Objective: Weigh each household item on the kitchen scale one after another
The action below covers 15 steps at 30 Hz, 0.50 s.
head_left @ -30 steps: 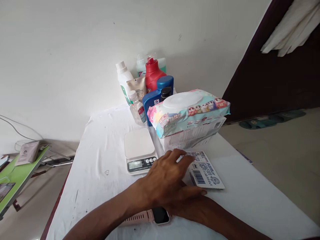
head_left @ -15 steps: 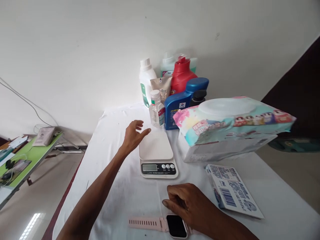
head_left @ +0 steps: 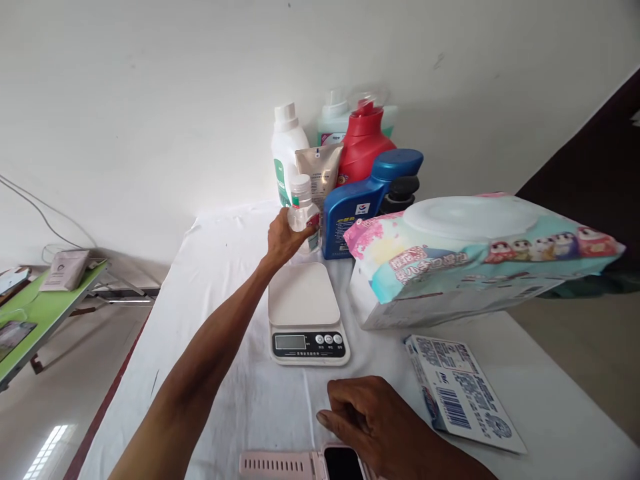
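Observation:
My left hand (head_left: 283,238) reaches to the back of the white-covered table (head_left: 220,293) and wraps around a small clear bottle (head_left: 302,210) with a white cap. Just in front of it sits a white digital kitchen scale (head_left: 304,313), its platform bare. My right hand (head_left: 367,419) rests palm down on the cloth near the front edge, fingers curled, touching a pink-strapped smartwatch (head_left: 305,465). A flat blue-and-white box (head_left: 460,393) lies to the right of that hand.
Behind the small bottle stand a white bottle (head_left: 286,150), a beige tube (head_left: 317,173), a red jug (head_left: 366,143) and a blue jug (head_left: 365,200). A large pack of wet wipes (head_left: 475,257) lies at right. A green side table (head_left: 30,320) stands at left.
My left hand went from lying over my right hand to reaching past the scale and closing on the small clear bottle. My right hand stayed by the watch.

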Each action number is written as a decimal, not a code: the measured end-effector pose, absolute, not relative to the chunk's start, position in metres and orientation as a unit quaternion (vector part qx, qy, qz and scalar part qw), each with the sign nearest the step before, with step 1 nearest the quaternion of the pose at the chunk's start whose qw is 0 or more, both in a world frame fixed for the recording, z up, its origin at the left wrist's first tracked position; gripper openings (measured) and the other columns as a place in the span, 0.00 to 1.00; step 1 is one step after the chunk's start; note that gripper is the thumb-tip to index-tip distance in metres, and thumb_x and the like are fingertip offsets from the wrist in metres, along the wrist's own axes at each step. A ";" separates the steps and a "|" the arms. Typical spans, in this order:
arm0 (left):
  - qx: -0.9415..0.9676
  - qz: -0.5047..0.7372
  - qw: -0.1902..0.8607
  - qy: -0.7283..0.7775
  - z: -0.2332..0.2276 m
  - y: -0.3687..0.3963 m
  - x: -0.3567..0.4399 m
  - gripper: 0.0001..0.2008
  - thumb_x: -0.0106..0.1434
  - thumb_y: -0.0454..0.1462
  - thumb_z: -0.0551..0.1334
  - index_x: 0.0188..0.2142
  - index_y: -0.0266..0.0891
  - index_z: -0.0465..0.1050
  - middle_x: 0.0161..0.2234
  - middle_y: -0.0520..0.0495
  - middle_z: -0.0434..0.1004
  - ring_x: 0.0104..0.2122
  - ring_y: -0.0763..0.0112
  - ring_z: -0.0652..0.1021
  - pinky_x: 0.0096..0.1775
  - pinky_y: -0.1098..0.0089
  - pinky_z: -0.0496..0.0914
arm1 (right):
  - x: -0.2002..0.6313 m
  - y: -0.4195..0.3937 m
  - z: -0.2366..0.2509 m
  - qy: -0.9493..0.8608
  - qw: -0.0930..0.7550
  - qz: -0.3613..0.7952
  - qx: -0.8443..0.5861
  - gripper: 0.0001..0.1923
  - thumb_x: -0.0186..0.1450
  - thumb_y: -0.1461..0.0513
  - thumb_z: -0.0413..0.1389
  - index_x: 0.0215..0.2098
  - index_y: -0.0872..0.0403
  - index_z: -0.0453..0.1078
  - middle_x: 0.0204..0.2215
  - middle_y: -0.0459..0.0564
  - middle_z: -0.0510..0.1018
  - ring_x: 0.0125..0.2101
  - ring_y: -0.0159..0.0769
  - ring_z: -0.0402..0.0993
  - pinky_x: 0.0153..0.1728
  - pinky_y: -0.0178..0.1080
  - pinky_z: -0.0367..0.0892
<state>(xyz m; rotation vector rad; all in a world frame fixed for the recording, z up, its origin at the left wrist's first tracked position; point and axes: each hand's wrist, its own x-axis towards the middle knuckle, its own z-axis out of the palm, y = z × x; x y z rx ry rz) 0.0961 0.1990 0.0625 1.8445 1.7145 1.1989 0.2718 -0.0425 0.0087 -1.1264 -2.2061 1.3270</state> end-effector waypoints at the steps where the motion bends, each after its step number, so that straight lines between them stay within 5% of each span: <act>1: 0.645 0.439 0.172 0.602 0.067 0.196 0.093 0.21 0.54 0.44 0.75 0.41 0.42 0.69 0.39 0.46 0.82 0.36 0.61 0.80 0.36 0.65 0.71 | 0.272 -0.042 0.009 -0.773 0.171 0.466 -0.395 0.19 0.68 0.59 0.55 0.23 0.52 0.52 0.19 0.39 0.61 0.22 0.27 0.56 0.27 0.34 0.51; 9: 0.705 0.454 0.180 0.514 0.133 0.117 0.063 0.23 0.52 0.45 0.76 0.43 0.40 0.75 0.38 0.49 0.83 0.36 0.66 0.80 0.35 0.68 0.71 | 0.273 -0.039 0.012 -0.774 0.205 0.465 -0.376 0.22 0.67 0.60 0.55 0.22 0.52 0.48 0.18 0.38 0.56 0.21 0.26 0.51 0.27 0.35 0.49; 15: 0.728 0.395 0.211 0.519 0.117 0.064 0.063 0.21 0.53 0.43 0.76 0.43 0.41 0.76 0.40 0.50 0.83 0.37 0.66 0.79 0.39 0.66 0.71 | 0.272 -0.038 0.015 -0.772 0.196 0.471 -0.379 0.22 0.67 0.58 0.55 0.21 0.52 0.49 0.18 0.38 0.57 0.22 0.27 0.52 0.26 0.36 0.49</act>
